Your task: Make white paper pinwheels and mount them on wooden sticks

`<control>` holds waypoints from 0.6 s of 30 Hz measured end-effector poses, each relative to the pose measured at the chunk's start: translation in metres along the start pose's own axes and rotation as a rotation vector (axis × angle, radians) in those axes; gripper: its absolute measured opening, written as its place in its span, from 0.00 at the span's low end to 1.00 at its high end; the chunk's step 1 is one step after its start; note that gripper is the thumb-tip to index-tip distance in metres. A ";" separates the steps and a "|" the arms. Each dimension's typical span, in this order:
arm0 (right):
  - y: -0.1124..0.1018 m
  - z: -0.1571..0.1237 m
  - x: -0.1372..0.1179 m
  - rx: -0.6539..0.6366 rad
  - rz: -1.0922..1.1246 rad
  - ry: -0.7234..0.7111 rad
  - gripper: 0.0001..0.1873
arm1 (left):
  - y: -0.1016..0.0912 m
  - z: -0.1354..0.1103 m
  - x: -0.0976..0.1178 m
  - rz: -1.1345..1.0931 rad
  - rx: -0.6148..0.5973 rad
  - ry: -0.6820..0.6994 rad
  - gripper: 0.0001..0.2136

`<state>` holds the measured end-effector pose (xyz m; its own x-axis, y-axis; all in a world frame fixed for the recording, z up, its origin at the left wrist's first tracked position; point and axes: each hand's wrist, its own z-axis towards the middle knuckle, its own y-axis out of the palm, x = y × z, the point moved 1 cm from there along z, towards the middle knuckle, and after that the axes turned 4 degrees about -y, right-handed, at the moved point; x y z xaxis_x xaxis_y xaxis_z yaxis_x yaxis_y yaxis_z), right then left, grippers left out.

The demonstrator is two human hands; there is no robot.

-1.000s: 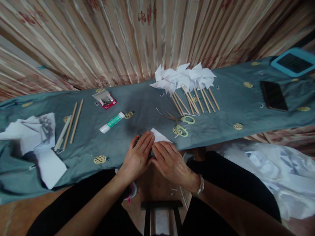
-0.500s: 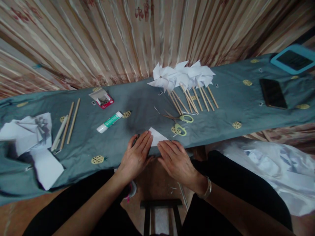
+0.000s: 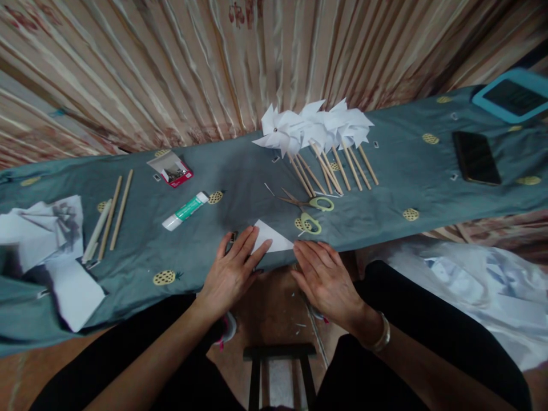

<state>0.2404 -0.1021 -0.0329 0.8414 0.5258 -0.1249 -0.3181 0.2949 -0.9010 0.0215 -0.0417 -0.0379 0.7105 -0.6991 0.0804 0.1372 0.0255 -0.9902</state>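
A white sheet of paper folded into a triangle [image 3: 274,236] lies at the front edge of the cloth-covered table. My left hand [image 3: 231,265] rests on its left side, fingers stretched out and pressing it flat. At its right corner, my right hand [image 3: 323,277] lies with extended fingers, the fingertips touching or just beside the tip. Scissors with light green handles [image 3: 310,211] lie open just beyond the paper. Farther back is a group of white paper pinwheels [image 3: 317,128] on wooden sticks.
A glue stick [image 3: 185,211] and an opened small red-and-white box [image 3: 171,169] lie left of centre. Farther left are loose sticks [image 3: 122,210] and white paper sheets [image 3: 77,291]. A phone [image 3: 476,158] and blue-framed tablet [image 3: 514,96] lie right. A plastic bag [image 3: 483,291] hangs below.
My right hand has slid right along the folded edge to the corner, uncovering more of the triangle. My left hand stays on the left side. The view has shifted slightly.
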 end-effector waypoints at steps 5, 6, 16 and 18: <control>-0.003 -0.002 0.003 -0.008 0.002 0.016 0.18 | 0.000 0.000 -0.001 0.008 -0.003 0.008 0.28; -0.004 -0.002 0.004 -0.016 0.010 0.025 0.18 | 0.001 -0.001 0.000 0.009 0.000 0.008 0.28; 0.001 0.019 -0.002 -0.081 0.030 0.095 0.23 | 0.004 -0.003 0.003 0.021 -0.007 -0.028 0.30; 0.006 0.023 -0.005 -0.109 0.009 0.107 0.23 | 0.004 -0.004 0.002 0.021 -0.004 -0.034 0.29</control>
<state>0.2242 -0.0847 -0.0286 0.8823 0.4383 -0.1714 -0.2812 0.1989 -0.9388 0.0210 -0.0461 -0.0421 0.7360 -0.6741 0.0633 0.1192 0.0369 -0.9922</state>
